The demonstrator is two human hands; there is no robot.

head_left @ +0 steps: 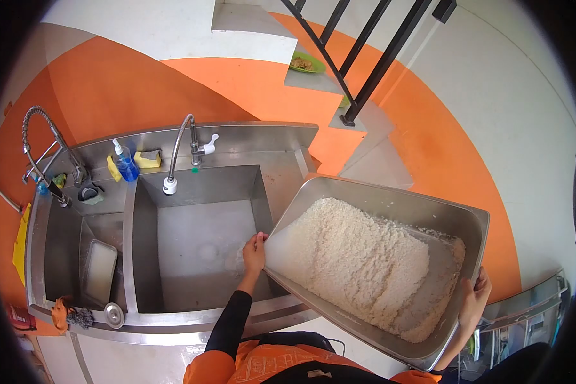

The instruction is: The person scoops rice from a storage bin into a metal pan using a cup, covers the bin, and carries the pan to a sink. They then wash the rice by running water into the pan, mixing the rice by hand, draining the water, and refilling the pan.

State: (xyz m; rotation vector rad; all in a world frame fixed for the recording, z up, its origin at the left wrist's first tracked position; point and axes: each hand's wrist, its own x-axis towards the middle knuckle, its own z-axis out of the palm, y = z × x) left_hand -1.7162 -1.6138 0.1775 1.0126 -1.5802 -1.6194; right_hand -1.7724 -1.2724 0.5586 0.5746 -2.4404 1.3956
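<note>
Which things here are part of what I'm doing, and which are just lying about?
In use:
metal pan, held by left hand and right hand
white grains inside it
large sink basin beside it, probably

Lying about, it seems:
blue bottle
yellow sponge
grey scourer
green dish on the stairs

Orange-and-white wall (227, 83), staircase (365, 137), black railing (385, 54)
</note>
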